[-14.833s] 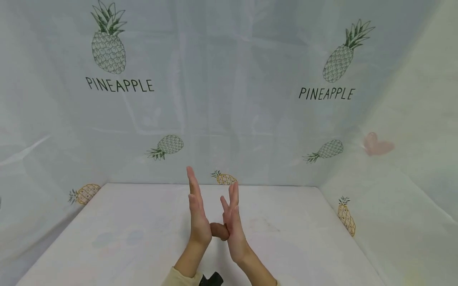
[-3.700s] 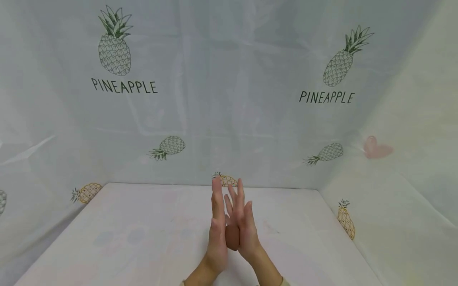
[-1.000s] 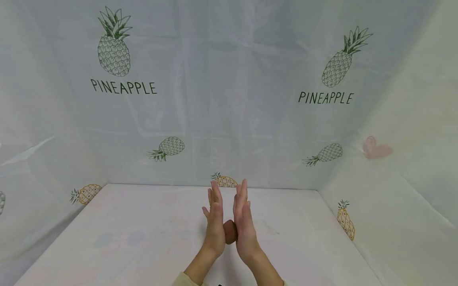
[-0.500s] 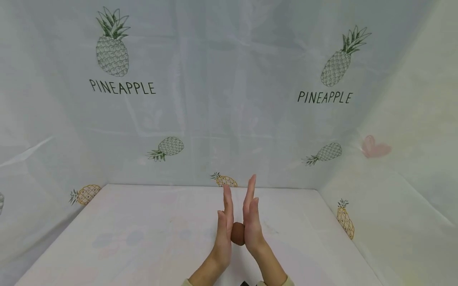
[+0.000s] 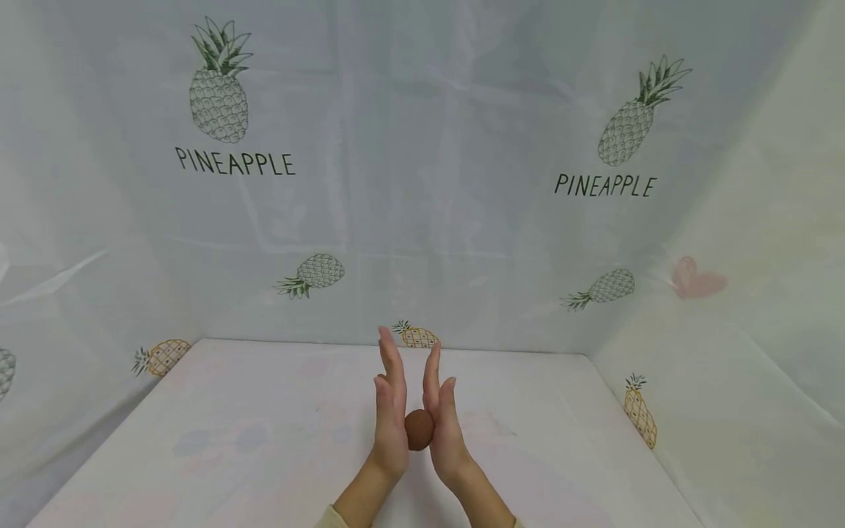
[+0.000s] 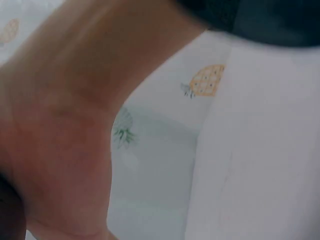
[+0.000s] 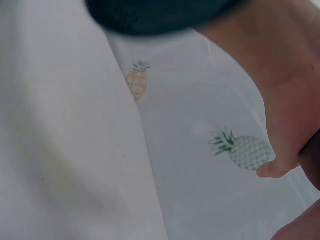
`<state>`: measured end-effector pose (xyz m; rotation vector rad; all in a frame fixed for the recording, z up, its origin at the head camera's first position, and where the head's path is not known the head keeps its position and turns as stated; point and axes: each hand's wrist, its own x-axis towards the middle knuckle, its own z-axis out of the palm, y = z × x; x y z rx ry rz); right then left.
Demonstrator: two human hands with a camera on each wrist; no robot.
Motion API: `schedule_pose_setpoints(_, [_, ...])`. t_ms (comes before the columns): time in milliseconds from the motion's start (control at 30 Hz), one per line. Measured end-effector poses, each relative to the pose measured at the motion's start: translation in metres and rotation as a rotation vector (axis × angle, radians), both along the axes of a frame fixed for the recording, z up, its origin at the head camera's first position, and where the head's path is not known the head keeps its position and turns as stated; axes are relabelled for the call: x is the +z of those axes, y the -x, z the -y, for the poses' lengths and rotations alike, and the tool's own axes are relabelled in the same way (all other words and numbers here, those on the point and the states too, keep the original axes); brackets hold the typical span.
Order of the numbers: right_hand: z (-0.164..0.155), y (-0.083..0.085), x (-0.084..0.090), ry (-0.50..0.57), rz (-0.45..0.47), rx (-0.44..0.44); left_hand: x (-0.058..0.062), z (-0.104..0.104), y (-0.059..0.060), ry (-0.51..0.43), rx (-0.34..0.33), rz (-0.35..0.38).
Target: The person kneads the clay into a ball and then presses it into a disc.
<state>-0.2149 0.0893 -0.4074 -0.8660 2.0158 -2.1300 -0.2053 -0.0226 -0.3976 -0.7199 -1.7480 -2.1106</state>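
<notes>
My left hand point(image 5: 391, 418) and right hand point(image 5: 444, 425) upright, palms facing, fingers straight, pressing brown ball point(image 5: 419, 430) between them above table point(image 5: 251, 440). Wrist views blurred; ball mostly hidden there.

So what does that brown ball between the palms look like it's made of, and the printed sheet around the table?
The brown ball, pressed between the flat left hand and right hand, looks like modelling clay or dough: matte, even brown, no shine, though that is unsure. The printed sheet looks like thin plastic film: faintly translucent, glossy, with creases and pineapple prints.
</notes>
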Motion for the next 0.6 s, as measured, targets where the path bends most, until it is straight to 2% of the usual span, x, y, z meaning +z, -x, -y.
schedule_pose_setpoints(233, [0.007, -0.010, 0.006, 0.044, -0.027, 0.084, -0.001, 0.012, 0.013, 0.030, 0.123, -0.008])
schedule_pose_setpoints(400, [0.006, -0.015, 0.013, 0.058, -0.067, 0.060, -0.009, 0.012, 0.022, 0.089, 0.199, 0.003])
schedule_pose_setpoints(533, [0.002, -0.017, 0.017, 0.053, -0.079, 0.011, -0.016, 0.005, 0.022, 0.130, 0.199, 0.015])
schedule_pose_setpoints(600, [0.000, -0.016, 0.019, 0.064, -0.073, -0.005, -0.019, 0.000, 0.019, 0.135, 0.166, 0.013])
